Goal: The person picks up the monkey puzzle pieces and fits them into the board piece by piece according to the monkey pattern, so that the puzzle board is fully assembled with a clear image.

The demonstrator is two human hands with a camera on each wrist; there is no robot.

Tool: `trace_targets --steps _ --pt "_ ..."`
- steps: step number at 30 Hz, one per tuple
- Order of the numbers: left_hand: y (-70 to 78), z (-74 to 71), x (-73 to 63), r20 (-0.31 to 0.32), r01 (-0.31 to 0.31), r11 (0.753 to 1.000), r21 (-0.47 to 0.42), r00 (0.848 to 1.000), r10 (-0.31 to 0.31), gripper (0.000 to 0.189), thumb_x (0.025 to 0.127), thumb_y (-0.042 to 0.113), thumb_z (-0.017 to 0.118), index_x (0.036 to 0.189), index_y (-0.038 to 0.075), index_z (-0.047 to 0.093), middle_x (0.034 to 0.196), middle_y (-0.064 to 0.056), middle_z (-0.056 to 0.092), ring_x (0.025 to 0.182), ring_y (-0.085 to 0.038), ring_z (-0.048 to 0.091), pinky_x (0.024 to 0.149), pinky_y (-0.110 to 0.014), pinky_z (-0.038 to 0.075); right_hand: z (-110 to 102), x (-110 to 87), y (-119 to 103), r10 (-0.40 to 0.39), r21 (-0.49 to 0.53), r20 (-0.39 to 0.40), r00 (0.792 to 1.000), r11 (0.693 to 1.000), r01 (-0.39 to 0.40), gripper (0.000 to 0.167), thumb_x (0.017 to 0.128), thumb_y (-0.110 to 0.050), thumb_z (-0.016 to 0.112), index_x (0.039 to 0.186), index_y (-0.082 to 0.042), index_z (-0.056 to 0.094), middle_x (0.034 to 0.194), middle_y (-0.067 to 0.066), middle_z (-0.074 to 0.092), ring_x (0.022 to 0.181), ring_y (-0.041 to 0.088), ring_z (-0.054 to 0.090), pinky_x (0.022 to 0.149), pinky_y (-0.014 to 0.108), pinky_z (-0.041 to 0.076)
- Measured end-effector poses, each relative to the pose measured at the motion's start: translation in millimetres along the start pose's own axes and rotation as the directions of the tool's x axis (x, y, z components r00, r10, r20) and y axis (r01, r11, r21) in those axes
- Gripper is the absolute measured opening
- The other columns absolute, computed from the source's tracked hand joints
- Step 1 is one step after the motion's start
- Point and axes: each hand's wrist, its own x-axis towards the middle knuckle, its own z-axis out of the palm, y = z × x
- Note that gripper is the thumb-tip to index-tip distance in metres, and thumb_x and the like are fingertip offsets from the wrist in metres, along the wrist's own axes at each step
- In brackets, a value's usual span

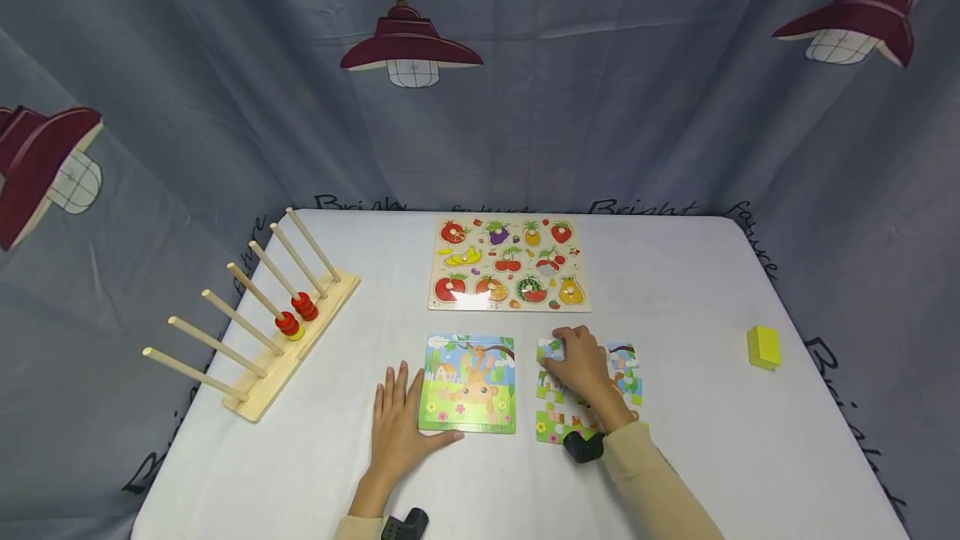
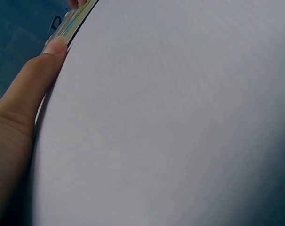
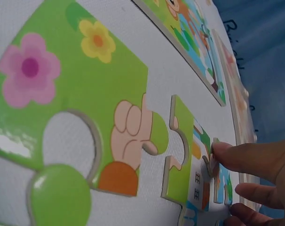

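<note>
A square bunny picture puzzle [image 1: 468,390] lies at the front middle of the white table. My left hand [image 1: 400,440] rests beside it, fingers straight along its left side and thumb touching its lower edge. To the right are several loose jigsaw pieces [image 1: 551,430]. My right hand [image 1: 585,369] reaches over them and pinches a blue-and-green jigsaw piece [image 3: 221,182] at their upper left, partly hidden by the fingers. Nearer the right wrist camera lie a flower piece [image 3: 76,94] and a house piece [image 3: 196,172]. The left wrist view catches the left thumb [image 2: 32,82] against the puzzle's edge.
A fruit peg board [image 1: 510,263] lies at the back middle. On the left stands a wooden rack [image 1: 270,382] of upright pegs with red and yellow rings [image 1: 303,307]. A yellow block [image 1: 763,347] sits near the right edge.
</note>
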Motion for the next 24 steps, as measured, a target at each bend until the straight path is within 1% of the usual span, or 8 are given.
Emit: trace_targets --steps 3,7,11,15,20,24 --pt "-0.1 0.0 0.2 0.004 0.003 1.0 -0.001 1.0 -0.003 0.118 0.05 0.078 0.063 0.142 0.011 0.03 0.151 -0.016 0.017 0.141 -0.035 0.008 0.114 -0.048 0.004 0.8 -0.5 -2.5 0.014 0.001 -0.009 1.0 1.0 -0.014 0.054 0.073 -0.031 0.074 0.117 -0.004 0.057 0.112 0.018 0.053 0.101 0.033 0.05 0.079 0.046 0.037" --pt "-0.5 0.1 0.6 0.005 0.004 1.0 0.003 1.0 -0.004 0.119 0.05 0.079 0.062 0.142 0.011 0.03 0.151 -0.016 0.016 0.141 -0.035 0.007 0.114 -0.048 0.004 0.9 -0.1 -5.5 0.035 -0.005 -0.015 0.999 0.999 -0.035 0.053 0.071 -0.031 0.075 0.114 -0.004 0.059 0.106 0.018 0.055 0.097 0.032 0.052 0.078 0.046 0.035" --pt "-0.9 0.3 0.5 0.006 0.005 1.0 0.004 1.0 -0.005 0.119 0.05 0.08 0.061 0.142 0.012 0.03 0.152 -0.015 0.016 0.141 -0.035 0.007 0.114 -0.048 0.004 0.5 0.3 -6.6 0.066 0.026 -0.013 0.998 0.997 -0.066 0.056 0.068 -0.031 0.077 0.114 -0.003 0.059 0.104 0.019 0.055 0.09 0.031 0.052 0.076 0.044 0.032" --pt "-1.1 0.6 0.1 0.004 0.003 1.0 0.0 1.0 -0.003 0.118 0.05 0.079 0.062 0.142 0.012 0.03 0.152 -0.015 0.016 0.141 -0.035 0.007 0.114 -0.048 0.004 0.4 0.4 -6.5 0.091 0.079 -0.001 0.996 0.993 -0.09 0.056 0.067 -0.028 0.079 0.112 -0.002 0.059 0.106 0.02 0.052 0.086 0.029 0.049 0.077 0.043 0.032" --pt "-1.3 1.1 0.1 -0.002 -0.002 1.0 0.008 1.0 0.002 0.118 0.05 0.079 0.062 0.142 0.012 0.03 0.152 -0.015 0.017 0.141 -0.035 0.007 0.114 -0.047 0.005 1.0 -0.2 -5.6 0.085 0.115 -0.009 0.996 0.99 -0.084 0.048 0.066 -0.027 0.079 0.104 -0.003 0.061 0.104 0.019 0.047 0.086 0.029 0.046 0.076 0.043 0.034" --pt "-1.2 1.2 0.3 0.002 -0.002 1.0 0.014 1.0 0.002 0.118 0.05 0.08 0.061 0.142 0.013 0.03 0.152 -0.014 0.016 0.141 -0.034 0.007 0.114 -0.047 0.005 2.3 -0.4 -5.7 0.081 0.119 -0.02 0.996 0.99 -0.078 0.046 0.066 -0.026 0.079 0.103 -0.006 0.059 0.102 0.016 0.048 0.085 0.028 0.046 0.075 0.042 0.034"
